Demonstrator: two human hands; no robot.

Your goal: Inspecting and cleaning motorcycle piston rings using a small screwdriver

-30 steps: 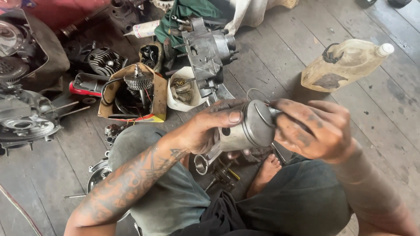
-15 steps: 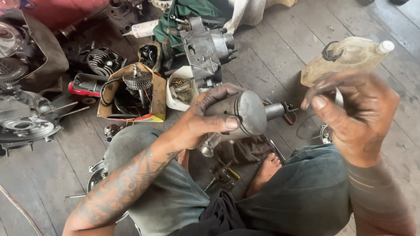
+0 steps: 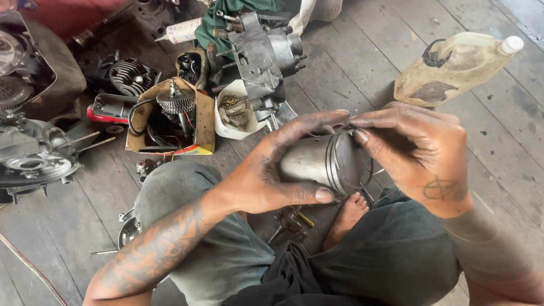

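My left hand (image 3: 272, 170) wraps around a grey metal piston (image 3: 320, 161), held sideways above my lap. My right hand (image 3: 419, 150) sits at the piston's crown end, its fingertips on a thin metal ring (image 3: 368, 170) around the grooves. Both hands are smeared with black grease. Below the piston, between my knees, lie small metal parts (image 3: 292, 221) on the floor beside my bare foot (image 3: 345, 218).
An engine crankcase (image 3: 263, 54) stands on the wooden plank floor ahead. A cardboard box with a gear shaft (image 3: 175, 102), a white cup of small parts (image 3: 235, 110), a finned cylinder (image 3: 130, 76) and engine covers (image 3: 34, 158) lie left. A dirty plastic jug (image 3: 453, 65) lies at the right.
My right hand came back from the right, where it hung open, and closed its fingertips on the piston's ring end. The left hand kept hold of the piston and tilted it level.
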